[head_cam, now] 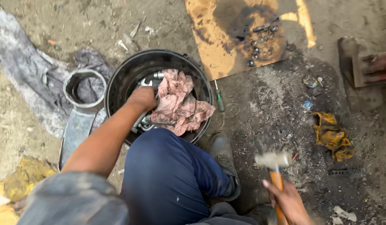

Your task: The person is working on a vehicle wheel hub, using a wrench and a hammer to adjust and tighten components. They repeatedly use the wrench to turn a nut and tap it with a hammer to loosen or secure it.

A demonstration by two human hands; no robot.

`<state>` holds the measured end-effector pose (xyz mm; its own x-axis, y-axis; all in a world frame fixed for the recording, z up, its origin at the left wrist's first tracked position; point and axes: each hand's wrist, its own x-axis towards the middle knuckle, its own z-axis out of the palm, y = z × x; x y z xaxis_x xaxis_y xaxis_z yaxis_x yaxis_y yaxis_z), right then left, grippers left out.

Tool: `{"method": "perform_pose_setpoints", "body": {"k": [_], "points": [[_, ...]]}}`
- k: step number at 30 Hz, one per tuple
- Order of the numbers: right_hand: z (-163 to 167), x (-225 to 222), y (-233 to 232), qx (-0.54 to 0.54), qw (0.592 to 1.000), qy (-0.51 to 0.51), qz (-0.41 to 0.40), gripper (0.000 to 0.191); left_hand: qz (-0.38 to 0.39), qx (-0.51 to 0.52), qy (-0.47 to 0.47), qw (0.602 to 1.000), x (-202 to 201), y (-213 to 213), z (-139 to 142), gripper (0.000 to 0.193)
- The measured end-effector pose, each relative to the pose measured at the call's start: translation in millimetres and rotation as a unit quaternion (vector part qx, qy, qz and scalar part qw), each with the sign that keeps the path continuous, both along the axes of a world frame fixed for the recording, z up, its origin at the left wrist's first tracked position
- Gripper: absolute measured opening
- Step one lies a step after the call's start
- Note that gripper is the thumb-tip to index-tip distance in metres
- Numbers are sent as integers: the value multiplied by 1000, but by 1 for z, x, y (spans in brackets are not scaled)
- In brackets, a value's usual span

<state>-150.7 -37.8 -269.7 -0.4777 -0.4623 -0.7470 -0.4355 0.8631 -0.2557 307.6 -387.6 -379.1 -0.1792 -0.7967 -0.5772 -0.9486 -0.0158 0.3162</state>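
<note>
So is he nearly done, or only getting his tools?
Looks early. Done: bolts lie out on the board. In hand: the right hand holds a hammer, and the left hand reaches among wrenches in the black bucket. The screwdriver is untouched.

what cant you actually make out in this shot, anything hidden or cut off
Head view:
- Left hand fingers reach down among the tools in the black bucket; what they grasp is hidden.
- Tools under the pink rag: mostly covered.
- Hammer head is motion-blurred; the handle's end is cut off by the bottom edge beside the right hand.
- Small dark parts on the board: too small.
</note>
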Motion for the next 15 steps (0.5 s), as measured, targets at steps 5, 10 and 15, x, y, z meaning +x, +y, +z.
{"method": "perform_pose_setpoints", "body": {"k": [5,10,15], "points": [[-49,-60,88,16,987,-31,-155,34,-12,-19,48,999,-11,-1,-36,36],[-68,-77,124,-38,965,-99,-241,22,92,120,262,953,11,-14,8,37],[-67,-63,101,-39,956,-140,-254,28,281,197,449,825,28,0,123,52]]}}
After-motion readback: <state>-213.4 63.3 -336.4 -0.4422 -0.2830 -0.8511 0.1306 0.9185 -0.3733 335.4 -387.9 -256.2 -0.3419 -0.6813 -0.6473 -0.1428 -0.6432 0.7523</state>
